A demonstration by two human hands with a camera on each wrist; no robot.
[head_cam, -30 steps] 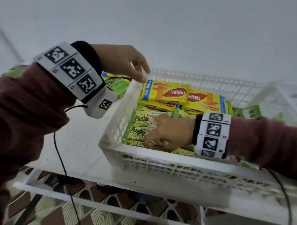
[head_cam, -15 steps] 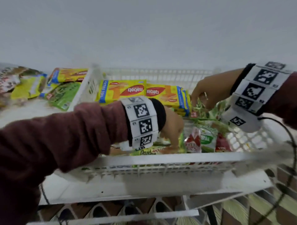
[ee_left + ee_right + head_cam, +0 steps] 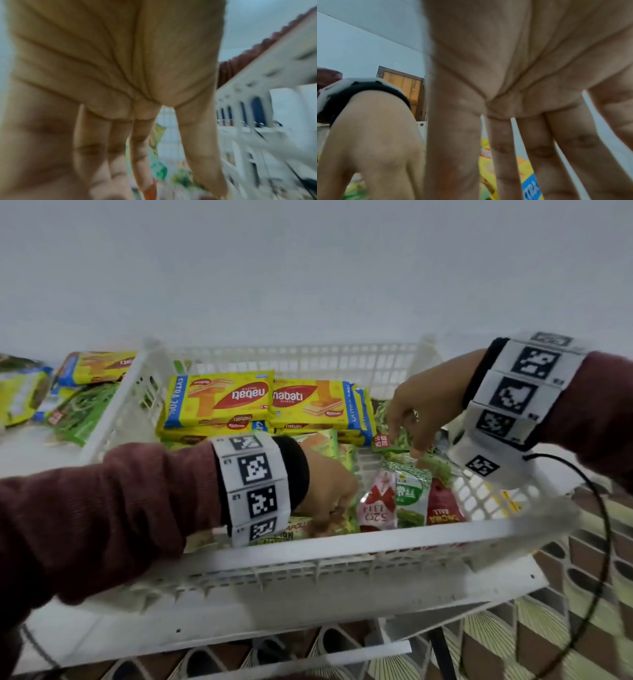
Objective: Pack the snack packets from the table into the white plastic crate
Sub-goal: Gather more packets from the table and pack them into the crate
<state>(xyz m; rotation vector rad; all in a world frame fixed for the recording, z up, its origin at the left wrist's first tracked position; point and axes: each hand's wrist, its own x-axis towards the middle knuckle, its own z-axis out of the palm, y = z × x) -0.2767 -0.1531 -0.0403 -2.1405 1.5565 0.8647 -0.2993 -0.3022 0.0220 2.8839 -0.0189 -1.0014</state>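
The white plastic crate (image 3: 376, 542) sits on the table and holds yellow Nabati wafer packs (image 3: 222, 398) at the back. Green Pandan packets (image 3: 325, 443) lie in the middle, and small red and green snack packets (image 3: 407, 498) at the right. My left hand (image 3: 329, 520) reaches over the near rim, its fingers (image 3: 202, 155) pointing down onto the packets near the front wall. My right hand (image 3: 406, 441) hovers at the crate's right side. Its spread fingers (image 3: 505, 155) touch the green packets there, and nothing is pinched between them.
Several more packets lie outside the crate on the white table (image 3: 20, 453) at the left: a yellow wafer pack (image 3: 92, 368) and a green packet (image 3: 82, 412). A cable (image 3: 606, 542) hangs from the right wrist. Patterned floor (image 3: 582, 628) shows beyond the table's right edge.
The view has swung right. My left hand dropped from above the crate's left rim into its near side. My right hand left the front packets and moved to the crate's right side.
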